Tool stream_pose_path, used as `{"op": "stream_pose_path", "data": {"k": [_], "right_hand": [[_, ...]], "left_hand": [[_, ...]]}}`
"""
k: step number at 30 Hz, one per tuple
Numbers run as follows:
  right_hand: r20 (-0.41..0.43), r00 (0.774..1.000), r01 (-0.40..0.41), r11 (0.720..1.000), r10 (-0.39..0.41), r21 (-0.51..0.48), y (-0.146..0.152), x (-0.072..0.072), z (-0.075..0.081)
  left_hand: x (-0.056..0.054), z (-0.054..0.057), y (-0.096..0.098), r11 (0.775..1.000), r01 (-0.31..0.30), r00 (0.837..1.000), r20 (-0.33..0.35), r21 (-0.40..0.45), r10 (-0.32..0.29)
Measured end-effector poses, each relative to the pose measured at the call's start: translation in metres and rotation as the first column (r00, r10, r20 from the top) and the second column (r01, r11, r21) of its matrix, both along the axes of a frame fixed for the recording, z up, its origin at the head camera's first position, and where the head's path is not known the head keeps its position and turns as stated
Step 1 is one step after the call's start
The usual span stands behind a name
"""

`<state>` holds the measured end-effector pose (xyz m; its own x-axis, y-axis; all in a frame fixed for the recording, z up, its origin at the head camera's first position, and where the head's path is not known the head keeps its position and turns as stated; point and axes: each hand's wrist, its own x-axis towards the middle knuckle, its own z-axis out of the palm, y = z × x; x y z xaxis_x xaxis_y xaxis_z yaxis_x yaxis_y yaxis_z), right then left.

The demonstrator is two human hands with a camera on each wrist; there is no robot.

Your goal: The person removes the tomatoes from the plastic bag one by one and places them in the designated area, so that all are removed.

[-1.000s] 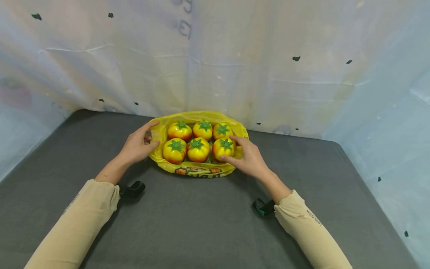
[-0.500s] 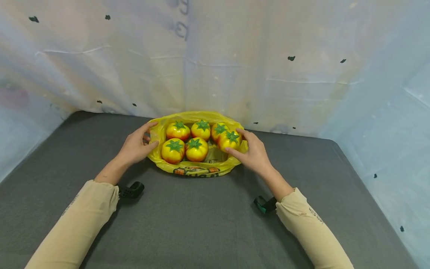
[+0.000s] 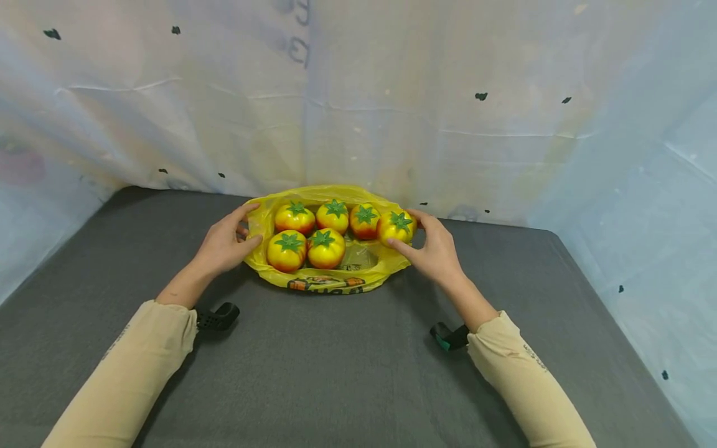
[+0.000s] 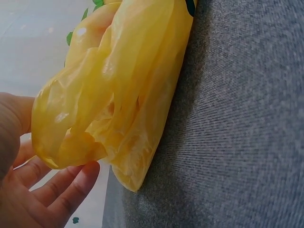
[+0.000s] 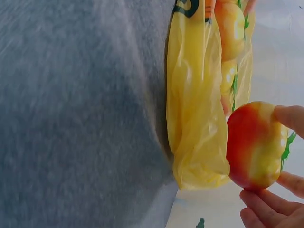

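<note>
A yellow plastic bag (image 3: 330, 284), its mouth rolled wide, sits on the grey table with several yellow-red artificial tomatoes (image 3: 326, 249) inside, green leaves up. My right hand (image 3: 434, 249) grips one tomato (image 3: 396, 229) between thumb and fingers, at the bag's right rim. In the right wrist view this tomato (image 5: 254, 147) is raised beside the bag's end, its red underside showing. My left hand (image 3: 224, 244) holds the bag's left rim, thumb in front and fingers at the back. The left wrist view shows fingertips (image 4: 88, 173) just under the bag's edge, others partly hidden behind the plastic.
Grey cloth covers the table (image 3: 336, 373). Right behind the bag a pale sheet (image 3: 364, 124) hangs as a wall, and similar sheets close off both sides. Black straps (image 3: 218, 317) hang from the wrists, close above the table.
My right hand has lifted the front right tomato out of its spot and carried it right to the bag's rim, baring the bag's bottom there. The left hand stays on the rim.
</note>
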<state>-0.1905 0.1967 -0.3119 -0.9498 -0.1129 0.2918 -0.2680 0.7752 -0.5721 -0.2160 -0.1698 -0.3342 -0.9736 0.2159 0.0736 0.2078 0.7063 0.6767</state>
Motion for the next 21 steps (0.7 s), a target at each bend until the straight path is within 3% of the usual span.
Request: {"op": "stream_pose_path", "data": {"k": [14, 21], "right_hand": [[-0.024, 0.997, 0.074, 0.997, -0.073, 0.034, 0.025, -0.002, 0.003], [0.003, 0.993, 0.116, 0.992, -0.116, 0.044, 0.036, -0.006, 0.001]], "left_hand": [[0.001, -0.002, 0.001, 1.000, -0.019, 0.999, -0.033, 0.005, 0.019], [0.000, -0.003, 0.003, 1.000, -0.016, 0.999, -0.045, 0.013, 0.016]]}}
